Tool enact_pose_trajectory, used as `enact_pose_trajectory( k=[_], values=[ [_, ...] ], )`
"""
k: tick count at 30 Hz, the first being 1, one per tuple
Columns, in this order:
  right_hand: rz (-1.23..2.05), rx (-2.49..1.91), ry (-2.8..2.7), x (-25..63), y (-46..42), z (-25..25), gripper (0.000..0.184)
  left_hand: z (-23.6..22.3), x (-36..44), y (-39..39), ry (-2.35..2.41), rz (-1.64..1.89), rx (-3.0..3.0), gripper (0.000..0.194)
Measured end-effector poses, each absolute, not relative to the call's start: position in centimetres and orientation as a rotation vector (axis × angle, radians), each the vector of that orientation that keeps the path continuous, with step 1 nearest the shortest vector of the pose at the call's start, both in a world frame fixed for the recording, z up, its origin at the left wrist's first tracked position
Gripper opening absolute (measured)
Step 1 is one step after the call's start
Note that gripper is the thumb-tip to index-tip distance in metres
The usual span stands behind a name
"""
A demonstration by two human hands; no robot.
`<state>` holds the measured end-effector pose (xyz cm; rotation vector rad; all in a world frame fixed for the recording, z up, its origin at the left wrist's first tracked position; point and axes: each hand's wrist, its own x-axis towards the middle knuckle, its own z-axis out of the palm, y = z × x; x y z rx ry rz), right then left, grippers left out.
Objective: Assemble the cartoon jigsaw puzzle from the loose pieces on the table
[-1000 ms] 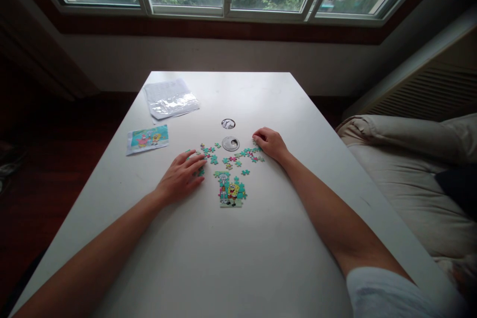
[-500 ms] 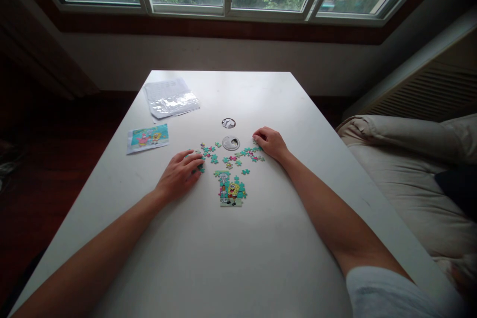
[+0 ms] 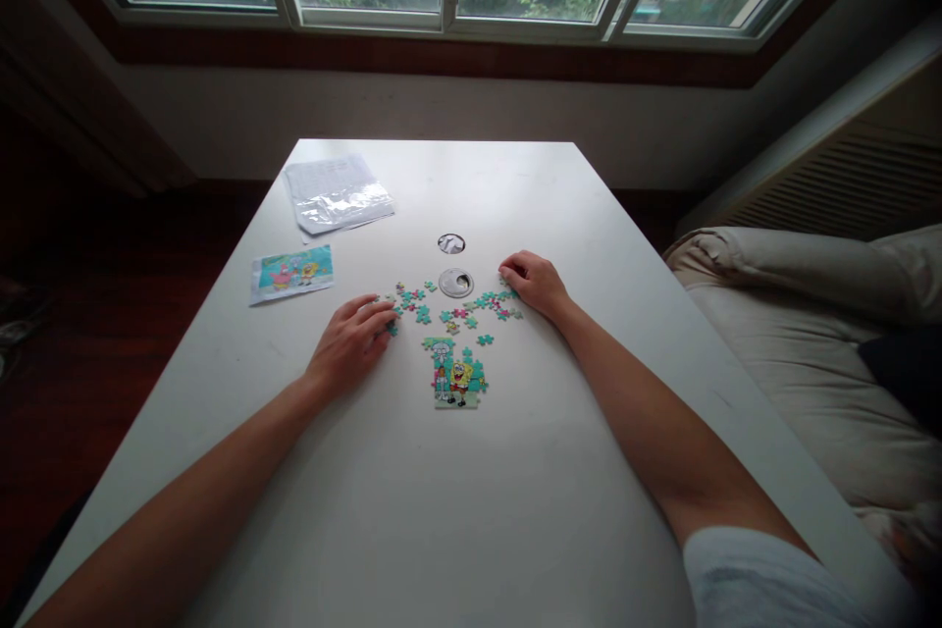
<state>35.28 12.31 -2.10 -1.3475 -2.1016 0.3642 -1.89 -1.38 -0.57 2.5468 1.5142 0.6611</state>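
A partly joined jigsaw puzzle [image 3: 457, 385] with cartoon figures lies flat near the middle of the white table. Loose puzzle pieces [image 3: 423, 315] are scattered just beyond it, mostly teal. My left hand [image 3: 353, 341] rests palm down at the left end of these pieces, fingers apart, its fingertips over a few of them. On the far right of the scatter, my right hand [image 3: 536, 282] rests on the table with curled fingers, beside more loose pieces [image 3: 495, 301]. Whatever its fingers may hold is hidden.
A picture card [image 3: 292, 274] with the cartoon figures lies at the left. Behind it is a clear plastic bag [image 3: 340, 194] with paper. A round grey cover [image 3: 456, 283] and a round hole [image 3: 451, 243] sit beyond the pieces. A beige sofa [image 3: 795, 353] stands at the right.
My left hand has shifted slightly left, and the pieces under its fingertips appear to have moved with it. My right hand and the joined puzzle stay where they were.
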Motion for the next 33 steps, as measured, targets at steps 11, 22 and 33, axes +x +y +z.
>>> enact_pose_trajectory(
  k=[11, 22, 33],
  values=[
    [0.370, -1.352, -2.104, 35.2, 12.2, -2.0, 0.018, -0.5, -1.5, -1.5, 1.569, 0.679, 2.546, 0.033],
    [0.362, -1.349, -2.114, 35.2, 12.3, -2.0, 0.018, -0.1, -0.1, -1.9, 1.421, 0.498, 2.654, 0.045],
    [0.357, -1.340, -2.087, 35.0, 11.9, -1.6, 0.019, 0.1, -0.2, -1.9, 1.481, 0.509, 2.645, 0.034]
  ],
)
